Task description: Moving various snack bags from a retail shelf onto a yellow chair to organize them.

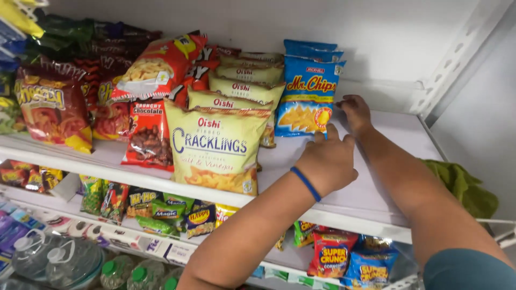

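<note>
Left hand [327, 161] flat on shelf [376, 182], blue upright chip bag [307, 99] beside

Both hands rest on the shelf [376, 193], right of the chip bag [308, 96].

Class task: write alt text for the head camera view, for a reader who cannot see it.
Two bare hands reach onto a white shop shelf: the left hand, with a blue band at the wrist, rests flat on it, and the right hand touches the edge of an upright blue foil chip bag. Left of that stands a row of pale yellow crackling bags, then red snack bags.
</note>
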